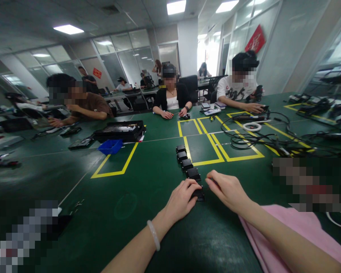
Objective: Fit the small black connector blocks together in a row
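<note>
A row of several small black boxes (187, 163) runs away from me on the green table (136, 197). My left hand (182, 199), with a pale bangle on the wrist, has its fingers curled over the nearest black box (199, 195). My right hand (229, 189) is closed in a pinch just right of that box, its fingertips pointing left; what it grips is too small to name.
A pink cloth (287, 235) lies under my right forearm. Yellow tape outlines (213, 146) mark the table. A blue bin (110, 146) and black tray (122, 131) sit at left, tangled cables (261, 136) at right. Three people sit across the table.
</note>
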